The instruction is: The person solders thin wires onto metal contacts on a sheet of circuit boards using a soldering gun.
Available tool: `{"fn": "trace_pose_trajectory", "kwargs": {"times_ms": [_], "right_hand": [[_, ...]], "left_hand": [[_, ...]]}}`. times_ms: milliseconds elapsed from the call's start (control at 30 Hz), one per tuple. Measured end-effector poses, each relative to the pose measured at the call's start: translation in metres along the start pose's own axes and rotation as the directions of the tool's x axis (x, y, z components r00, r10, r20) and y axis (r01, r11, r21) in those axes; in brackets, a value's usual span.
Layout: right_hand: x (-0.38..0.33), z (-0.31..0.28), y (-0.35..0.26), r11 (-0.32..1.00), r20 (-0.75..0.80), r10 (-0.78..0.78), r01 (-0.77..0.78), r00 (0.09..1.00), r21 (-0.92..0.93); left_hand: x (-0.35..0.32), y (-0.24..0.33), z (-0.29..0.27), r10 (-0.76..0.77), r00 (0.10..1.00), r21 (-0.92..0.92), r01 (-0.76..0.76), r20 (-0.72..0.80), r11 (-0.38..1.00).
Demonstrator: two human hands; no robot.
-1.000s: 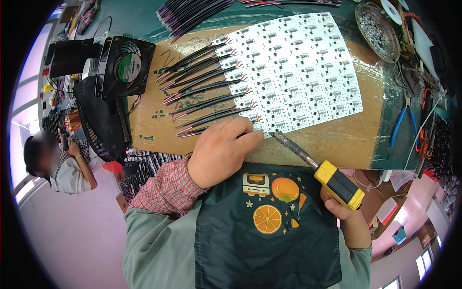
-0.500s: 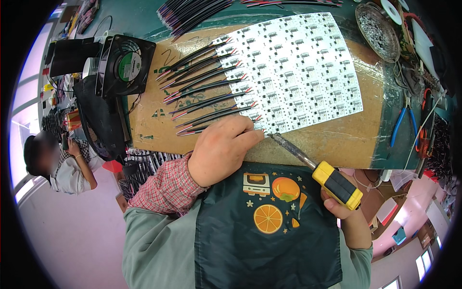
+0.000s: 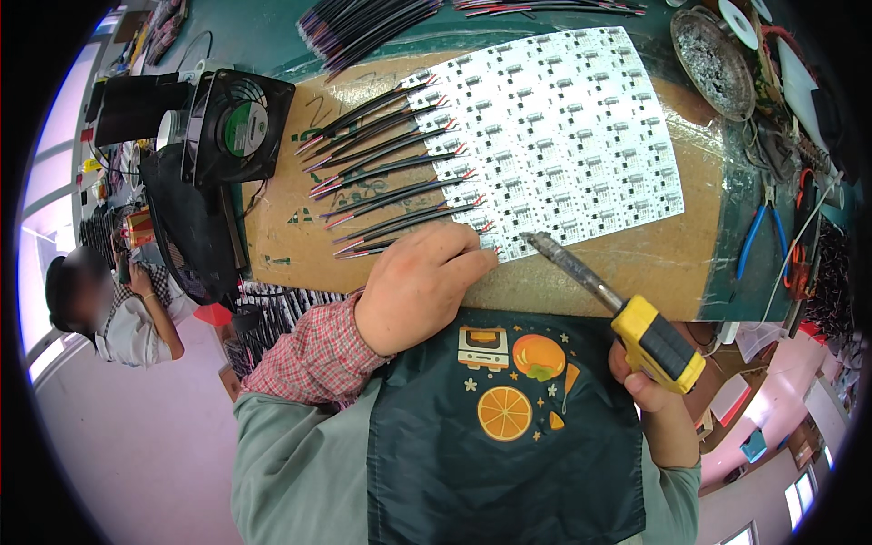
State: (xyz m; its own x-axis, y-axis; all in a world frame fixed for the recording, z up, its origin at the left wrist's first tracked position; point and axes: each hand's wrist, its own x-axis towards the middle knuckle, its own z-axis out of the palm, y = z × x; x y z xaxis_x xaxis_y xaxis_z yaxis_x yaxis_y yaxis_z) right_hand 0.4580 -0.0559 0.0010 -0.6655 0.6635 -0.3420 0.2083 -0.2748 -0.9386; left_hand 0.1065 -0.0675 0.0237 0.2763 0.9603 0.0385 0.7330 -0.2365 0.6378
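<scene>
My left hand [image 3: 418, 286] is closed in a pinch at the near left corner of a white circuit board panel [image 3: 568, 136]. A black wire [image 3: 368, 252] with red ends runs in under its fingers; the gripped part is hidden. My right hand [image 3: 640, 381] grips a soldering iron [image 3: 658, 341] with a yellow and black handle. The iron's dark tip points up and left, over the panel's near edge, a little right of my left fingertips. Along the panel's left edge several more black wires [image 3: 391, 186] lie side by side, their red ends on the board.
A brown board [image 3: 699, 263] lies under the panel on the green table. At left stands a black fan [image 3: 241, 127]. Bundled wires [image 3: 363, 27] lie at the back. At right are a dish of metal scraps [image 3: 713, 64] and blue-handled pliers [image 3: 763, 232]. Another person [image 3: 136, 313] sits far left.
The soldering iron in my right hand has moved right, and its tip has come away from the corner by my left fingertips. My left hand stays almost where it was.
</scene>
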Motion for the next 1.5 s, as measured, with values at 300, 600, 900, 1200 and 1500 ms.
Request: {"fn": "trace_pose_trajectory", "kwargs": {"times_ms": [300,600,900,1200,1500], "right_hand": [[0.038,0.007,-0.016,0.917,-0.208,-0.031,0.111,0.978,0.383],[0.067,0.008,-0.019,0.86,-0.324,-0.098,0.244,0.941,0.448],[0.071,0.008,-0.025,0.854,-0.322,-0.081,0.232,0.943,0.465],[0.074,0.006,-0.028,0.845,-0.303,-0.066,0.215,0.951,0.489],[0.071,0.007,-0.026,0.817,-0.319,-0.028,0.205,0.947,0.539]], "left_hand": [[0.015,-0.013,-0.035,0.094,0.978,-0.029,-0.091,0.187,0.995],[0.098,-0.095,-0.084,0.019,0.96,0.487,0.124,-0.278,0.865],[0.147,-0.113,-0.088,-0.146,0.973,0.689,0.231,-0.181,0.687],[0.171,-0.109,-0.098,-0.174,0.982,0.739,0.173,-0.077,0.651],[0.245,-0.096,-0.079,0.044,0.98,0.583,0.08,-0.196,0.808]]}}
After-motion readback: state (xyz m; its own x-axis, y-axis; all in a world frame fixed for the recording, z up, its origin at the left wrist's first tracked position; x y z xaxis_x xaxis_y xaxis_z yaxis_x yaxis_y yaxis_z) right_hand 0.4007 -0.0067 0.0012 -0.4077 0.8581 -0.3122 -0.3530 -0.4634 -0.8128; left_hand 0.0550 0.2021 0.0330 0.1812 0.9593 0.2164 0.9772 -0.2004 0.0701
